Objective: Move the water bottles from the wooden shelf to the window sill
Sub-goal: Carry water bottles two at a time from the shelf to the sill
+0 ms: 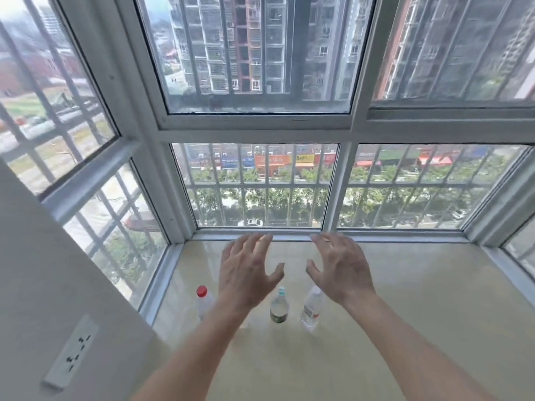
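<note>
Three clear water bottles stand upright in a row on the beige window sill (405, 299). The left bottle (203, 302) has a red cap and is partly hidden by my left forearm. The middle bottle (279, 308) has a pale blue cap and a dark green label. The right bottle (311, 309) has a clear cap and a red-and-white label. My left hand (246, 270) and my right hand (341, 270) hover above and beyond the bottles, fingers spread, holding nothing. The wooden shelf is out of view.
Barred window panes in white frames enclose the sill at the back, left and right. A white wall with a power socket (71, 354) stands at the lower left. The sill stretches wide to the right of the bottles.
</note>
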Demonstrator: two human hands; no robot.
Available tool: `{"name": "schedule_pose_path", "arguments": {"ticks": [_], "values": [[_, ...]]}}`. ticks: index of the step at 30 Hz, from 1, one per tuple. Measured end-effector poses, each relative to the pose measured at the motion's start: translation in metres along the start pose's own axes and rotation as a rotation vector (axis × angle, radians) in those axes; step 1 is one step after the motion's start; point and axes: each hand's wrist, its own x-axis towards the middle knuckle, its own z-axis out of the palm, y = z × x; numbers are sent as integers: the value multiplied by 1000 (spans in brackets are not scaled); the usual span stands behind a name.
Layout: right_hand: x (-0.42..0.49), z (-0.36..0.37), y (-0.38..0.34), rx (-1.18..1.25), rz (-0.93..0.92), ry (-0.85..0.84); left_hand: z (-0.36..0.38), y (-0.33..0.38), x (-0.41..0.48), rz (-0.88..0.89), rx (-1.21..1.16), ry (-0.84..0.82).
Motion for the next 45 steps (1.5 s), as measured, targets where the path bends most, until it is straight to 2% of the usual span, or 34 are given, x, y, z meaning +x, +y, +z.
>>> {"name": "schedule_pose_path", "arguments": {"ticks": [9, 17, 24, 33, 40, 45], "values": [[-6, -33, 1, 15, 33, 39, -24, 7, 8, 54, -18, 45], [-58, -65, 23, -106, 273, 134, -18, 50, 16, 300, -111, -6], [-160, -94, 48, -206, 590, 147, 0, 118, -5, 589, -237, -110], [-313, -142, 60, -362, 983, 164, 2, 238, -76, 954, -401, -217], [-392, -162, 78, -456, 1138, 254, 7, 313, -121, 1121, -481, -256], [-427, -166, 119, -474, 1212, 265, 18, 374, -138, 1206, -497, -280]]}}
